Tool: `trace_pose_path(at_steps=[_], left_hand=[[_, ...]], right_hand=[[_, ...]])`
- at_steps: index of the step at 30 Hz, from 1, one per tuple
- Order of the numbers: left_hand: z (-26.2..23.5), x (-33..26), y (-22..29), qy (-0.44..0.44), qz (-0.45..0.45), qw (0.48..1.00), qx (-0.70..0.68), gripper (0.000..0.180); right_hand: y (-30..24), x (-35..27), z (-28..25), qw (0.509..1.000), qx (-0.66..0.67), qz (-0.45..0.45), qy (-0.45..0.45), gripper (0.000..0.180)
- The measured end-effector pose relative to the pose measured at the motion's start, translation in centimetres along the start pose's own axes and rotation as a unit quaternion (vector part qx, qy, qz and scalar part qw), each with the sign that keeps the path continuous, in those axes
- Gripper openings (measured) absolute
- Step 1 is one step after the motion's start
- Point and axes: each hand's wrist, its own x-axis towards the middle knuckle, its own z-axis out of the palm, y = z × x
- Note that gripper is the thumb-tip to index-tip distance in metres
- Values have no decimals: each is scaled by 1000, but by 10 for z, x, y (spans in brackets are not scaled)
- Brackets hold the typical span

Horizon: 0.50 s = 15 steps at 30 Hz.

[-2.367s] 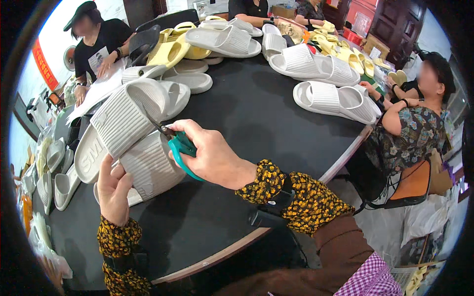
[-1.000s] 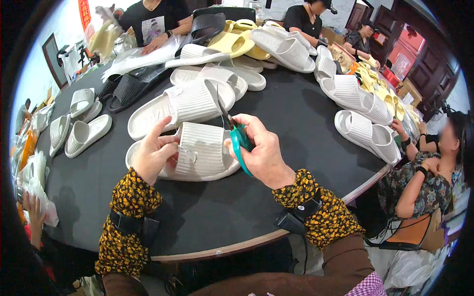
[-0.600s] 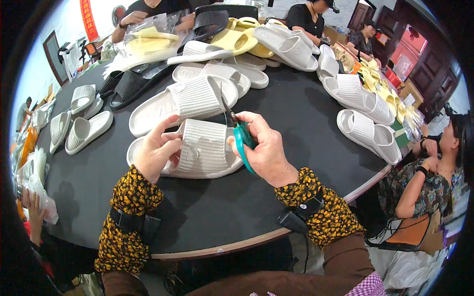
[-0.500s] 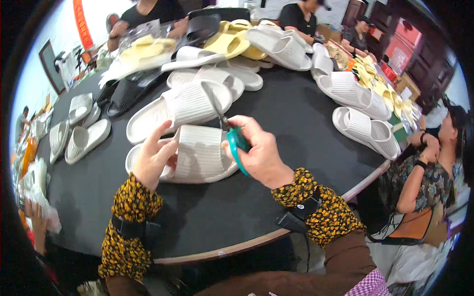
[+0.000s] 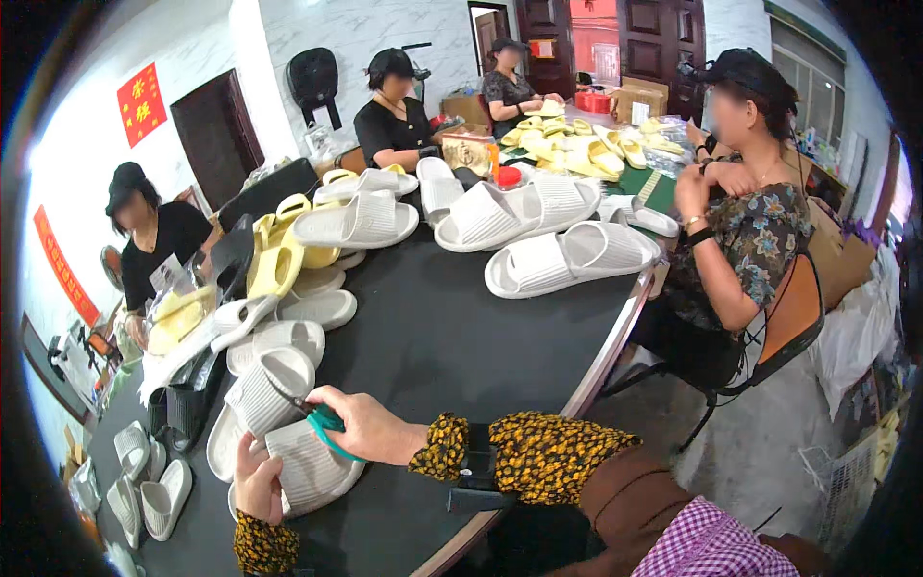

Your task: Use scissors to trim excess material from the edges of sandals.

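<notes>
A pair of ribbed white slippers lies at the lower left of the table: the near slipper (image 5: 312,469) is under my hands, and the farther slipper (image 5: 272,392) lies just beyond it. My left hand (image 5: 258,479) is curled at the near slipper's left side, its fingers gripping the strap edge. In my right hand (image 5: 370,430) is a pair of scissors (image 5: 330,430) with teal handles. The dark blades point up and left, close to the farther slipper's strap. Whether they touch it I cannot tell.
More white slippers (image 5: 567,258) lie along the far right edge of the black table (image 5: 433,327). Yellow slippers (image 5: 276,260) are heaped at the back left, with black slippers (image 5: 183,413) nearby. A co-worker (image 5: 750,192) sits at the right; others work behind the table.
The view has swung to the right and up, so my hands and the slippers now appear lower left. My left hand stays at the near slipper, and the scissors stay in my right.
</notes>
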Motion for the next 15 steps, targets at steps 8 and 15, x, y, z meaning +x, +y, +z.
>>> trace_pose_path(at_steps=[8,15], left_hand=[[-11,-2,20,21,17,999,-33,56],[-23,-7,47,57,116,991,-37,51]], right_hand=[[10,13,-1,990,47,0,135,36],[9,15,-5,959,208,145,127,40]])
